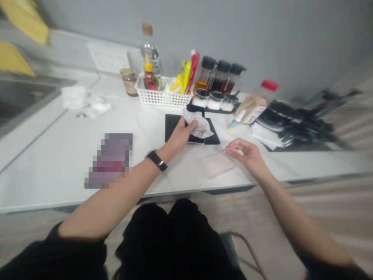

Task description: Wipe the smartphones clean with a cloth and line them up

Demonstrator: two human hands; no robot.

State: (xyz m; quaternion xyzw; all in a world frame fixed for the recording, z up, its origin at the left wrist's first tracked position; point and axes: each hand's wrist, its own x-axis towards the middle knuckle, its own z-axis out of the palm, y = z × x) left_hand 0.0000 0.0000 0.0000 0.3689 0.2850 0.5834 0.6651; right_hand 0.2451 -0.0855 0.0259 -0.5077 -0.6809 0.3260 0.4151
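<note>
My left hand, with a dark watch on its wrist, closes on a crumpled white tissue. Beneath the tissue lie flat black panels, perhaps an opened case; the hand and tissue cover part of them. A small pink item, too blurred to name, is pinched in the fingers of my right hand. Just below those fingers, a clear shallow plastic lid or tray rests on the white counter near its front edge.
A pixelated flat object lies left of my forearm. Behind stand a white basket of bottles and packets, a jar, and seasoning jars. Crumpled tissues lie near the sink. Dark utensils crowd the right.
</note>
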